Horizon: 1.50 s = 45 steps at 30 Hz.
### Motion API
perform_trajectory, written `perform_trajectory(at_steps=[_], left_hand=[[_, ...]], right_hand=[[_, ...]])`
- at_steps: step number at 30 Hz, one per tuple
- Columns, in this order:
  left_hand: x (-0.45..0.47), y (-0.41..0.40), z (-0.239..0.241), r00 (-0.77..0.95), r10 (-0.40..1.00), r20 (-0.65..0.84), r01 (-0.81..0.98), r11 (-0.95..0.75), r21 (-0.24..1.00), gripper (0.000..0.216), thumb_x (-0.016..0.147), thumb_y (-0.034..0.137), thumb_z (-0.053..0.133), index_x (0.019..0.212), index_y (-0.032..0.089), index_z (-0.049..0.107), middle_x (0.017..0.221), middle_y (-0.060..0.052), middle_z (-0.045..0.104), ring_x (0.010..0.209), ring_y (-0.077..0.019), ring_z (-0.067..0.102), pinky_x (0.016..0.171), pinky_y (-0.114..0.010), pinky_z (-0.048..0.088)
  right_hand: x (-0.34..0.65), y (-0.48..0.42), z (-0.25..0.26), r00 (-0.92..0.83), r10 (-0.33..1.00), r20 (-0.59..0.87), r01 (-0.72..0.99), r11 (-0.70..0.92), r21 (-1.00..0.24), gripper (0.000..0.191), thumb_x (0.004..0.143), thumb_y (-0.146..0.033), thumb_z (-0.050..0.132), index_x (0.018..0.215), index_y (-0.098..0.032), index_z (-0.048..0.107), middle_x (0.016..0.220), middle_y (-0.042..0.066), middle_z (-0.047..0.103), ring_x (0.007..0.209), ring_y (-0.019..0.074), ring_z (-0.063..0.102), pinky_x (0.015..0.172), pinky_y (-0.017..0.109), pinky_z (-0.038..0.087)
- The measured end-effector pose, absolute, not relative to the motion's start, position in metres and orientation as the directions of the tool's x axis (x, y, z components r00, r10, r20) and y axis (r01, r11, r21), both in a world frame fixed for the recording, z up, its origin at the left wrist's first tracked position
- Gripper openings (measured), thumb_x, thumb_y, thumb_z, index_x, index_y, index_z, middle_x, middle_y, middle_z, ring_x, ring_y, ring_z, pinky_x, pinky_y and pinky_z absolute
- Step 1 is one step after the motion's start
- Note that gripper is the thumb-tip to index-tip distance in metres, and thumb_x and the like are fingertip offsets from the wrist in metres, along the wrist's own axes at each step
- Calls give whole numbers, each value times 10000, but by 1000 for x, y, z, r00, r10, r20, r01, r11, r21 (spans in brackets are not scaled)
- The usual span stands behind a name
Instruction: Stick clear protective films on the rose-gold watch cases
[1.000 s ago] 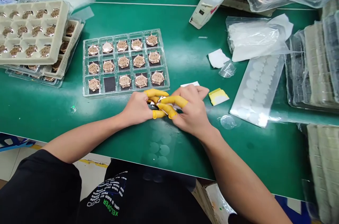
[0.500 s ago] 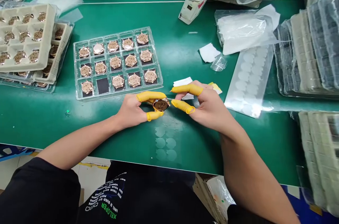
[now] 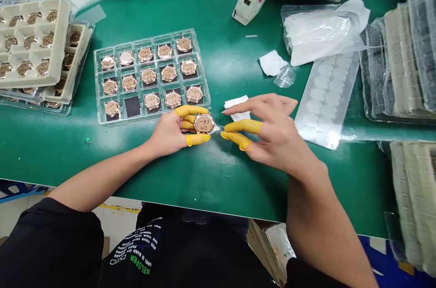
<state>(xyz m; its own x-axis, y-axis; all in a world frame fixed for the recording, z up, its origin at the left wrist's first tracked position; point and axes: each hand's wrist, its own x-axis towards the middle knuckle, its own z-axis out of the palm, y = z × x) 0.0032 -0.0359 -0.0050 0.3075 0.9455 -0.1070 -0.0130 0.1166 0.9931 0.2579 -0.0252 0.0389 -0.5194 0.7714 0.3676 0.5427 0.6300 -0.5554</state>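
My left hand, with yellow finger cots, pinches a round rose-gold watch case between thumb and fingers, its pale face turned up. My right hand hovers just to the right of it, fingers spread, its cot-covered thumb and forefinger a little apart and close to the case's right edge. Whether they pinch a thin clear film there I cannot make out. Just behind my left hand lies a clear compartment tray filled with matching watch cases, one dark cell empty.
Beige trays of more cases are stacked at the left. A white sheet of round stickers, plastic bags, a small white cloth and stacked trays fill the right side. The green table's front edge runs near my body.
My hands came apart from working together on the case. My left hand has turned the case from its dark side to its pale face and lifted it toward the tray; my right hand opened.
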Motion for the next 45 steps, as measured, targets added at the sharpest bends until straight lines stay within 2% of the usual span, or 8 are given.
perform_trajectory(at_steps=[3,5,9,13,18,27,34,45], left_hand=[[3,-34,-4,308,938,-160,-41,181,983,642,667,240,949,1253,158,702,1049,-71,813,928,-175,802,858,-276,677],[3,-35,-5,317,935,-160,-14,173,985,621,682,222,932,1256,163,703,1047,-67,810,932,-175,798,857,-275,673],[4,-37,-8,339,929,-150,27,149,988,598,704,194,897,1268,170,701,1019,-55,801,924,-174,795,822,-259,666],[5,-37,-8,336,932,-134,7,140,990,583,706,190,891,1255,163,696,1070,-63,798,931,-161,795,866,-262,667],[6,-37,-6,324,936,-135,30,133,991,568,706,200,903,1238,163,708,1056,-62,800,909,-158,792,855,-261,670],[7,-38,-5,316,939,-134,31,131,991,562,694,192,908,1222,168,719,1062,-56,816,914,-170,803,853,-272,674],[6,-38,-6,310,944,-108,79,88,993,567,705,224,909,1238,176,723,1061,-54,819,933,-178,812,895,-295,667],[7,-37,-4,318,942,-106,88,82,993,553,708,209,894,1232,172,720,1050,-44,817,898,-159,797,865,-279,658]], right_hand=[[251,-28,42,-322,859,397,206,473,-857,53,892,-330,824,862,-318,783,1149,29,786,1061,279,678,936,504,471],[241,-30,36,-181,946,270,28,279,-960,90,844,-355,862,848,-303,788,1113,38,772,1040,260,694,903,459,523],[218,-35,18,-111,993,-30,143,-13,-990,135,781,-362,860,849,-264,796,1118,48,799,1015,250,704,843,415,528],[207,-39,11,-104,983,-151,118,-139,-983,146,756,-358,842,853,-258,804,969,25,807,881,215,686,820,400,526],[205,-41,10,-84,982,-168,120,-157,-980,195,754,-416,867,831,-253,792,880,15,782,809,198,664,773,380,531],[200,-45,6,-64,989,-132,113,-124,-986,212,765,-424,878,838,-252,778,897,11,781,855,206,697,840,396,552],[199,-46,6,-41,994,-105,128,-99,-987,168,772,-384,864,840,-261,773,882,10,778,831,203,695,818,394,561],[201,-47,3,-60,997,-54,210,-40,-977,202,823,-434,844,871,-256,761,907,18,769,842,206,691,814,397,555]])
